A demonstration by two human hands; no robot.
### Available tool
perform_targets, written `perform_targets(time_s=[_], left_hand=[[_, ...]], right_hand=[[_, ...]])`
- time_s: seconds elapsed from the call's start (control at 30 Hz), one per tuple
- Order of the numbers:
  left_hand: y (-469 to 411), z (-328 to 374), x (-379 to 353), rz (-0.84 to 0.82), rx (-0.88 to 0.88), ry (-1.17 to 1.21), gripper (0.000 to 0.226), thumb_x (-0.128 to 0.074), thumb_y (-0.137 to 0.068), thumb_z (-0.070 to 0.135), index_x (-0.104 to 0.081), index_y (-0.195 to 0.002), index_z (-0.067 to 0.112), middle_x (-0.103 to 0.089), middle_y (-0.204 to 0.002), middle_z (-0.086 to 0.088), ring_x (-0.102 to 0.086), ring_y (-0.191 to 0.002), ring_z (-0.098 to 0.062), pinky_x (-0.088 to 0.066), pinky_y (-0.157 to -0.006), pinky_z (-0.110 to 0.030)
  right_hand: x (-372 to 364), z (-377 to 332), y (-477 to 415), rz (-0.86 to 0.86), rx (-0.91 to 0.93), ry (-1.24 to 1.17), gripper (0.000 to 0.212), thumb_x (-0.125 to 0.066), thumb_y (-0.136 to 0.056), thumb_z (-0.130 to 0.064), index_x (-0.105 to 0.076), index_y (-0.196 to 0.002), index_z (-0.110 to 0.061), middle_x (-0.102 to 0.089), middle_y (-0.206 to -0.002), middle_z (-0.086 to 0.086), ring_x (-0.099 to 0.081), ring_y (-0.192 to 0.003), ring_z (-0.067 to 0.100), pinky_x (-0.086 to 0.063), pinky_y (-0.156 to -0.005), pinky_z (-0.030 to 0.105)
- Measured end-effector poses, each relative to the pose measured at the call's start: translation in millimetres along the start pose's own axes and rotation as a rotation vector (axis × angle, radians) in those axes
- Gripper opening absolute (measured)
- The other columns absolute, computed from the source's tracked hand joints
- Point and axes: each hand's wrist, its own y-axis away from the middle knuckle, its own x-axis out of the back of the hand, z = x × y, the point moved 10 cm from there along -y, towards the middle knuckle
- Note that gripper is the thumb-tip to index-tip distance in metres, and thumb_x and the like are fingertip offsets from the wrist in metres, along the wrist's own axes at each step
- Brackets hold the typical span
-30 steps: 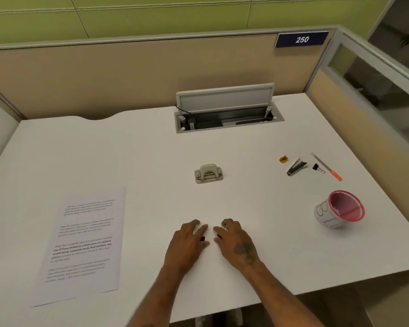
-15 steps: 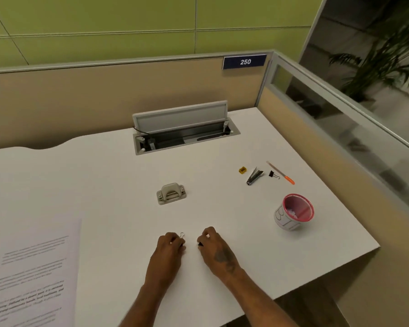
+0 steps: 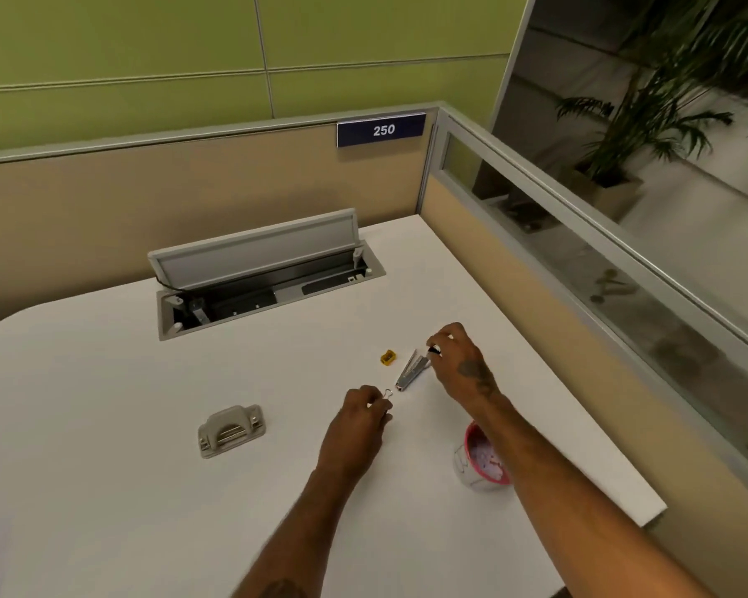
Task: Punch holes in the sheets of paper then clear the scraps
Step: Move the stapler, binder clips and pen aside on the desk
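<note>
The hole punch sat untouched on the white desk, left of both hands. Since half a second earlier, the right hand had reached forward to the staple remover, fingers pinching a small black clip; the left hand pinched a wire clip. The pink-rimmed cup held paper scraps, partly hidden by the right forearm.

Your left hand pinches a small binder clip; your right hand grips a black clip beside the staple remover, hole punch untouched.
</note>
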Motion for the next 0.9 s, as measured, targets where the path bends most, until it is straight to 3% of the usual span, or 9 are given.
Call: perform_targets(time_s=[0.17, 0.4, 0.6, 0.73, 0.8, 0.9], left_hand=[[-44, 39, -42, -0.107, -0.129, -0.075, 0.026, -0.055, -0.097, 0.017, -0.068, -0.118, 0.009, -0.061, -0.128, -0.01, -0.057, -0.114, -0.031, -0.052, -0.087, -0.038], [-69, 62, -74, -0.117, -0.25, -0.186, 0.011, -0.075, -0.081, 0.013, -0.076, -0.092, 0.012, -0.071, -0.093, -0.005, -0.068, -0.082, -0.024, -0.055, -0.066, -0.027], [-71, 59, -87, -0.162, -0.252, -0.296, 0.019, -0.078, -0.078, 0.023, -0.075, -0.097, 0.02, -0.071, -0.099, 0.003, -0.067, -0.09, -0.018, -0.053, -0.079, -0.027], [-68, 54, -68, -0.1, -0.201, -0.318, 0.043, -0.086, -0.068, 0.037, -0.073, -0.106, 0.022, -0.07, -0.118, -0.004, -0.067, -0.108, -0.026, -0.055, -0.085, -0.034], [-66, 42, -45, -0.032, -0.096, -0.305, 0.06, -0.072, -0.081, 0.051, -0.06, -0.132, 0.023, -0.054, -0.144, -0.009, -0.051, -0.133, -0.031, -0.045, -0.104, -0.047], [-55, 19, -9, 0.038, -0.004, -0.308, 0.075, -0.029, -0.095, 0.066, -0.02, -0.155, 0.023, -0.008, -0.164, -0.007, -0.005, -0.151, -0.028, -0.006, -0.121, -0.058]], right_hand=[[-16, 36, -48, -0.059, 0.08, 0.077, 0.018, -0.061, -0.091, -0.003, -0.069, -0.107, -0.003, -0.054, -0.123, 0.014, -0.066, -0.093, 0.029, -0.055, -0.085, 0.033], [-57, 47, -76, -0.229, 0.172, 0.189, 0.024, -0.053, -0.093, -0.002, -0.066, -0.112, -0.004, -0.057, -0.12, 0.016, -0.059, -0.105, 0.029, -0.05, -0.092, 0.035], [-68, 39, -70, -0.317, 0.23, 0.37, 0.035, -0.047, -0.092, -0.002, -0.058, -0.124, -0.011, -0.05, -0.13, 0.012, -0.05, -0.117, 0.028, -0.042, -0.096, 0.036], [-59, 29, -65, -0.332, 0.205, 0.397, 0.048, -0.054, -0.093, -0.007, -0.048, -0.139, -0.015, -0.04, -0.147, 0.012, -0.041, -0.132, 0.028, -0.035, -0.108, 0.037], [-49, 18, -60, -0.266, 0.174, 0.374, 0.061, -0.058, -0.094, -0.018, -0.033, -0.149, -0.018, -0.022, -0.16, 0.011, -0.026, -0.145, 0.03, -0.029, -0.117, 0.04], [-42, -12, -43, -0.132, 0.182, 0.448, 0.07, -0.041, -0.098, -0.046, -0.005, -0.155, -0.025, 0.008, -0.163, 0.014, 0.004, -0.15, 0.035, -0.017, -0.119, 0.051]])
